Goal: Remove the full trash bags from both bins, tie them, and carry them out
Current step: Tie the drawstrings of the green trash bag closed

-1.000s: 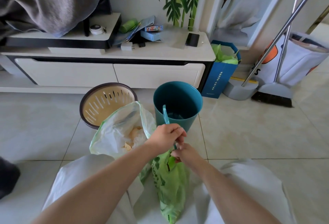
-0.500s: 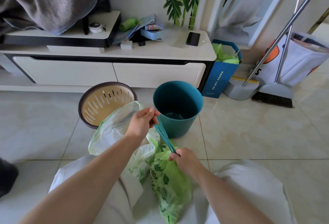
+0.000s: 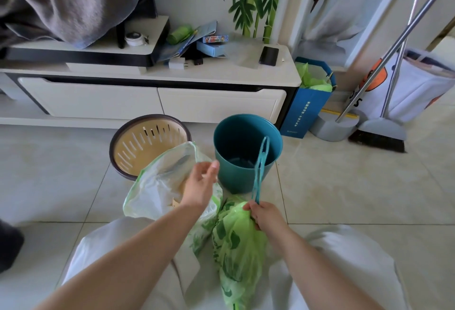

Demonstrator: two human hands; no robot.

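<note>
A green patterned trash bag (image 3: 240,248) lies between my knees, its neck cinched. My right hand (image 3: 264,213) grips that neck, and the bag's teal drawstring loop (image 3: 261,169) sticks up from it in front of the teal bin (image 3: 247,142). My left hand (image 3: 200,184) hovers open above a second, pale bag (image 3: 160,186) whose mouth gapes, showing paper scraps inside. Behind that bag stands a beige slotted bin (image 3: 145,142) with a dark rim. Both bins hold no bag.
A low white TV cabinet (image 3: 157,97) runs along the wall behind the bins. A blue paper bag (image 3: 307,107) with green plastic stands at its right end. A broom and dustpan (image 3: 376,132) lean at the right. Tiled floor lies open to both sides.
My left hand has let go of the teal drawstring and opened, drifting over the pale bag. The drawstring loop now stands upright from my right hand, which still pinches the green bag's neck.
</note>
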